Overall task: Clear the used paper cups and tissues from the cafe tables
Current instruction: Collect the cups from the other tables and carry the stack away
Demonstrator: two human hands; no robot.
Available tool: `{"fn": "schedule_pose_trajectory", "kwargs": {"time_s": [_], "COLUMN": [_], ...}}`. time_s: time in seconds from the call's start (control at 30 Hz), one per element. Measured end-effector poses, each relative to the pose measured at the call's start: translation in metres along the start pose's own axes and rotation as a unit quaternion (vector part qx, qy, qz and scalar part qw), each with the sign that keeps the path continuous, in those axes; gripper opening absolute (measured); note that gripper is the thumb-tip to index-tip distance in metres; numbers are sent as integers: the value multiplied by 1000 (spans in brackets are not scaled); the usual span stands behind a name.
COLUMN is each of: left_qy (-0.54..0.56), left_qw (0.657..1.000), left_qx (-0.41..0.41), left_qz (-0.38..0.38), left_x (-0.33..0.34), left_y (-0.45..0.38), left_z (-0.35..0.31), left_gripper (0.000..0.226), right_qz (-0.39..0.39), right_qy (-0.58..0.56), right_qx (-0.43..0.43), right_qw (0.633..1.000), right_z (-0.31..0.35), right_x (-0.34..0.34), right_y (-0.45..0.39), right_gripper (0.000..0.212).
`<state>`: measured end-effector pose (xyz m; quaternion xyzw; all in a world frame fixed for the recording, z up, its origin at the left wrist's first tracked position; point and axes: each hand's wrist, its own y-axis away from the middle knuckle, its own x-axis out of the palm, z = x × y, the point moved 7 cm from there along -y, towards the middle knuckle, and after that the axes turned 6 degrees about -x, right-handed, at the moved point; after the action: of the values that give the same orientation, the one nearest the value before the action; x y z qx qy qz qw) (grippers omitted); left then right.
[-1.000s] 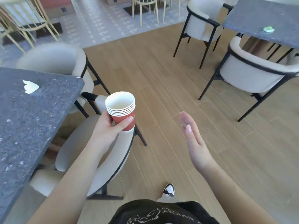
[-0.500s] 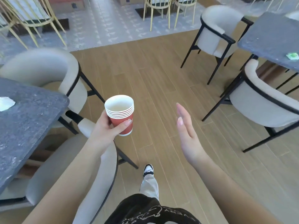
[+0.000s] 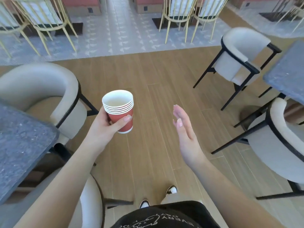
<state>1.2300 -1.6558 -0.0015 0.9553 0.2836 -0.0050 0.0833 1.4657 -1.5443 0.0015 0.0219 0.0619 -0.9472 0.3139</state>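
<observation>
The view has swung away from the left table (image 3: 24,142), its tissue now out of frame, while the left hand (image 3: 105,129) keeps its wrap on the nested stack of red paper cups (image 3: 119,112) and the right hand (image 3: 185,130) stays spread and empty, suggesting a walk toward the right table (image 3: 286,71)

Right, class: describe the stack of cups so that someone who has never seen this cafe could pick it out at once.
Start at the wood floor running between the grey tables. Above its middle, the left hand holds a stack of cups upright. It is the only red thing nearby: red walls, white inside, several white rims nested at the top, while the right hand is open and holds nothing.
</observation>
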Motion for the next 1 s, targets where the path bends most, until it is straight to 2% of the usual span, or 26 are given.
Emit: {"fn": "schedule_pose_trajectory", "kwargs": {"time_s": [0.23, 0.37, 0.47, 0.63, 0.8, 1.0], "left_qy": [1, 3, -27, -36, -18, -2], "left_qw": [999, 996, 993, 984, 975, 965], "left_qx": [-19, -33, -27, -28, -22, -17], "left_qz": [-39, -80, -109, -175, -220, -263], "left_x": [20, 32, 28, 3, -40, -127], "left_y": [-105, -158, -190, -230, -269, -328], "left_z": [-7, -21, -33, -38, -41, -37], "left_gripper": [69, 83, 90, 80, 74, 59], "right_qz": [52, 95, 131, 204, 261, 324], "right_qy": [-13, -31, -22, -42, -53, -48], "right_qx": [6, 8, -9, -9, -5, -28], "right_qw": [999, 995, 991, 978, 964, 944], "right_z": [-41, -45, -42, -44, -54, -62], "right_x": [-33, -49, -43, -5, 57, 156], "right_y": [-127, -207, -257, -322, -393, -483], "right_gripper": [74, 61, 64, 79, 71, 70]}}
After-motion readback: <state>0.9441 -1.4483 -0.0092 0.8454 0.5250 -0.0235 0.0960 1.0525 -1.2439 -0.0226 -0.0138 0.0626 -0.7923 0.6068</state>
